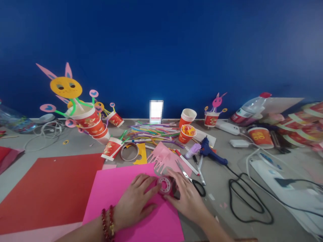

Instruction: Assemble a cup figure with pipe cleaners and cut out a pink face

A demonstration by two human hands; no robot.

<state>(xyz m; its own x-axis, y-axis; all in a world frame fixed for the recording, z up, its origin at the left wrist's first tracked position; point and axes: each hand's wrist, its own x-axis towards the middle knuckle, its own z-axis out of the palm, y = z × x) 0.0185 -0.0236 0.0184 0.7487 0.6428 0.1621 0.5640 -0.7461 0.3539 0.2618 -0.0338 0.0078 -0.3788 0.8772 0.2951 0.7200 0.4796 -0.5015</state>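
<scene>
A bright pink sheet of paper (121,188) lies in front of me, with my left hand (133,198) flat on it. The fingers of that hand are stretched out, and the index fingertip reaches the edge of a small pink roll of tape (165,185). My right hand (188,195) curves round the tape's right side, thumb below and fingers above. Beside the right hand lie open scissors (188,176) with black handles. Behind the roll is a light pink paper with cut strips (164,156).
Red paper (55,185) lies to the left. Decorated cups (85,117) with paper figures stand at the back left. Behind the hands lie pipe cleaners (153,132) and a wide tape roll (129,152). At right are a blue glue gun (212,151), its cord and a power strip (275,181).
</scene>
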